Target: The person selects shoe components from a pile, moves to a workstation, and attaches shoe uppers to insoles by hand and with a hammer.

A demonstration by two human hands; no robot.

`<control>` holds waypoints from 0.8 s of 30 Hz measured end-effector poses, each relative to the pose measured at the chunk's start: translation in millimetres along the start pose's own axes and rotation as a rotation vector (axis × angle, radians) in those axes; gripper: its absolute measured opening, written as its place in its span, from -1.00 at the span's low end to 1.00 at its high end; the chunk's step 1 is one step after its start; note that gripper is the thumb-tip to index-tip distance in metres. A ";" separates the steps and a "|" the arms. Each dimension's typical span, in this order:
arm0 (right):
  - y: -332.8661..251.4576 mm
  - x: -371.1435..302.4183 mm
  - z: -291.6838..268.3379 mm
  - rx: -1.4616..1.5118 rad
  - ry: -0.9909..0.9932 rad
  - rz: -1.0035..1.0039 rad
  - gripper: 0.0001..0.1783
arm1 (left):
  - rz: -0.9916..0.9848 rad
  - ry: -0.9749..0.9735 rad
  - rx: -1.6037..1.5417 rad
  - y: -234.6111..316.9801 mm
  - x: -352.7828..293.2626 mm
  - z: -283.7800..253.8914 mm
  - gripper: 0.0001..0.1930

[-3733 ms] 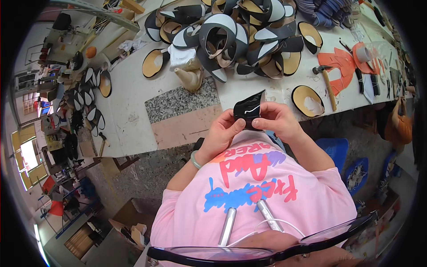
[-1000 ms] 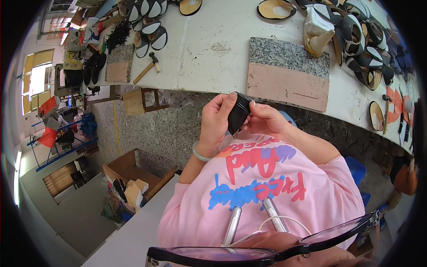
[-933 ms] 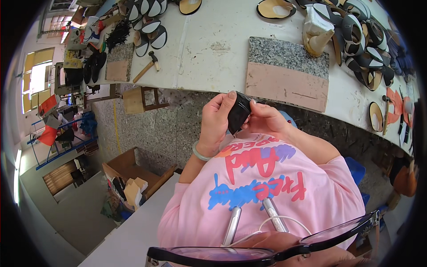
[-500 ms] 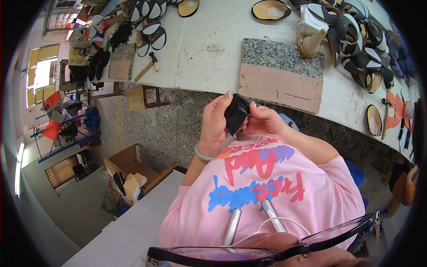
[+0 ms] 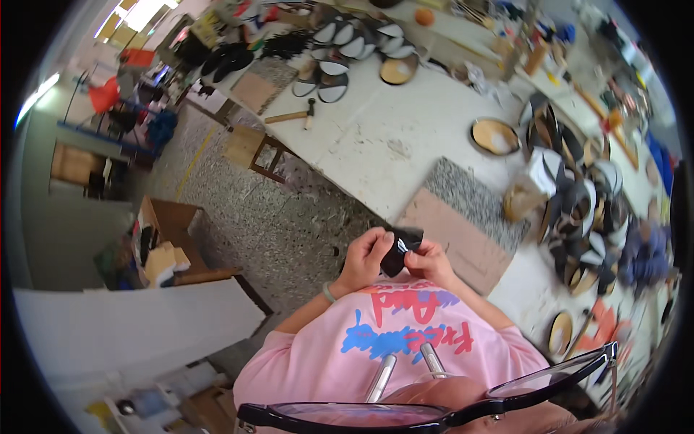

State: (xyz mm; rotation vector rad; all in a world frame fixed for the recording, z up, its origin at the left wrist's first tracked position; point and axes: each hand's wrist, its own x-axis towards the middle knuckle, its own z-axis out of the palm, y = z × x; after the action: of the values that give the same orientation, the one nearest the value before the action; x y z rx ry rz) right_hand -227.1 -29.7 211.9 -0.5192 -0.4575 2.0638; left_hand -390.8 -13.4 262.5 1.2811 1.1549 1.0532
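Note:
Close in front of my chest, both hands hold a small, shiny black flexible piece (image 5: 394, 265), perhaps leather; its exact kind does not show. My left hand (image 5: 361, 262) pinches its left side with the thumb on top. On the other side, my right hand (image 5: 432, 263) grips the edge between thumb and fingers. A whitish streak shows on the piece near the right thumb; I cannot tell whether it is a gleam or a gap. Just beyond the hands, a speckled grey slab with a pinkish-tan covering (image 5: 454, 235) lies on the white worktable (image 5: 361, 145).
A hammer (image 5: 295, 116) lies at the table's left. Shoe uppers (image 5: 347, 45) cluster farther back. Several shoe parts (image 5: 582, 210) pile up at right, beside a plastic-wrapped container (image 5: 522, 201). A wooden stool (image 5: 246, 148) and a cardboard box (image 5: 170, 217) stand on the floor at left.
The view has turned and tilted, so the table now slants and more of its far side shows. Both hands still hold the black piece, which now appears more folded.

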 end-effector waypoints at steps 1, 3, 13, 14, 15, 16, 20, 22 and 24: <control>-1.2 7.5 0.6 -0.036 -0.011 0.017 -0.68 | 0.027 0.039 -0.021 -6.1 -1.2 -9.0 -0.68; -6.0 28.0 10.9 -0.129 0.021 0.039 -0.71 | -0.107 -0.038 -0.077 -17.0 1.7 -32.6 -0.68; 34.7 195.3 69.4 -1.020 -0.298 0.060 -0.73 | -0.279 -0.166 -0.403 -72.4 38.9 -198.0 -0.65; 58.2 219.1 67.3 -0.943 -0.240 0.164 -0.69 | -0.252 -0.071 -0.291 -74.9 45.3 -217.4 -0.69; 76.0 236.5 67.1 -0.946 -0.247 0.158 -0.69 | -0.226 0.026 -0.177 -77.3 50.7 -239.3 -0.72; 89.8 257.4 81.3 -0.887 -0.241 0.204 -0.69 | -0.237 0.055 -0.040 -78.8 56.4 -268.2 -0.68; 149.0 358.4 98.6 -1.031 -0.458 0.037 -0.67 | -0.295 0.116 -0.024 -62.5 70.7 -371.9 -0.69; 157.1 400.9 143.9 -1.294 -0.671 -0.202 -0.68 | -0.295 0.131 0.046 -70.9 73.1 -418.9 -0.71; 170.6 436.4 156.7 -1.318 -0.727 -0.202 -0.71 | -0.294 0.121 0.117 -77.4 80.2 -452.6 -0.72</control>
State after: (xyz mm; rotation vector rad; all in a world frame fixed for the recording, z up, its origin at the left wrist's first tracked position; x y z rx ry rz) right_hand -638.9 241.1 177.5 -0.3769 -2.2309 1.4477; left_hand -830.7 128.2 202.5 1.1053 1.4658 0.8638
